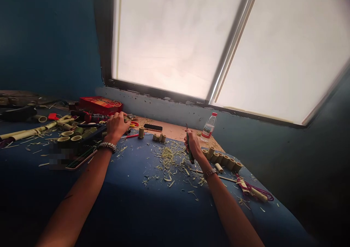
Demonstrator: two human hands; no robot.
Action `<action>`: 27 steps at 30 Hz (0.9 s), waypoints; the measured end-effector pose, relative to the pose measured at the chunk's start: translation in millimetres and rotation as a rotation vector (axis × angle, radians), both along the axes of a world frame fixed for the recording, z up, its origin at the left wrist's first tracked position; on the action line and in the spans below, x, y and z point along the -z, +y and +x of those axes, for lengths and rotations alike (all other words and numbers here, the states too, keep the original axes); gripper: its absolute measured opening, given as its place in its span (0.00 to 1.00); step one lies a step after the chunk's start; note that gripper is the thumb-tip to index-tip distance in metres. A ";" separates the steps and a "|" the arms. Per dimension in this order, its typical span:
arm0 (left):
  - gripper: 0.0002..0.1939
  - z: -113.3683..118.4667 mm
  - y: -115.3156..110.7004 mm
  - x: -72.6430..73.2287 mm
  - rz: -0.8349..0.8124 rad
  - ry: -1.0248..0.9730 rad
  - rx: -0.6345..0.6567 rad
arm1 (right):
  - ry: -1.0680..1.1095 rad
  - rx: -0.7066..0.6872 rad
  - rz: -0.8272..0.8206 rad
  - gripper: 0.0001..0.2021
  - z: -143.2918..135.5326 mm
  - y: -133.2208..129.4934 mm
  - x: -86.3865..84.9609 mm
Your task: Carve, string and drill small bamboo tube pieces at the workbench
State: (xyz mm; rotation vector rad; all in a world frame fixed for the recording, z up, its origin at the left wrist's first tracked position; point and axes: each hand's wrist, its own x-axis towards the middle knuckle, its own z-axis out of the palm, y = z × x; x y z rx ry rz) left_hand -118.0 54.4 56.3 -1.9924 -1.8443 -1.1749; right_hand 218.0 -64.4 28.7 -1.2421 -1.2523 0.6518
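My right hand (pixel 193 144) is closed round a dark-handled knife (pixel 190 153), its thin blade pointing up. Under and left of that hand, a pile of bamboo shavings (pixel 168 156) lies on the blue table cover (pixel 131 196). My left hand (pixel 117 126) reaches over the tools at the back left, its fingers bent; what they touch, if anything, is hidden. Right of the left hand stands a short bamboo tube (pixel 141 132), with several smaller tubes (pixel 159 137) in a group farther right. A row of bamboo tubes (pixel 225 160) stands right of my right hand.
A phone (pixel 153 127) and a water bottle (pixel 208 127) are near the wall. The red box (pixel 100 105), cut bamboo rings (pixel 63 140) and bamboo sticks (pixel 32 132) are at the left. Purple cord (pixel 254 188) lies at the right edge beside a thin stick.
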 end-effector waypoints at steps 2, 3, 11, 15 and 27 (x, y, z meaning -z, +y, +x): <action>0.19 6.8 -8.4 -5.9 0.182 -0.152 0.140 | -0.015 -0.011 -0.014 0.19 -0.9 -0.1 0.3; 0.18 11.4 -11.8 -7.7 0.248 -0.208 0.224 | -0.024 -0.017 -0.020 0.18 -1.4 -0.1 0.5; 0.10 67.6 -23.1 13.8 0.103 0.048 0.940 | -0.144 -0.068 -0.076 0.16 -8.4 -3.1 -1.5; 0.12 86.8 -26.0 30.7 -0.026 0.175 1.057 | -0.234 -0.088 -0.066 0.18 -14.5 -5.6 -1.2; 0.13 83.7 -20.0 35.0 -0.183 0.185 0.955 | -0.390 -0.110 -0.197 0.07 -16.5 -2.3 4.1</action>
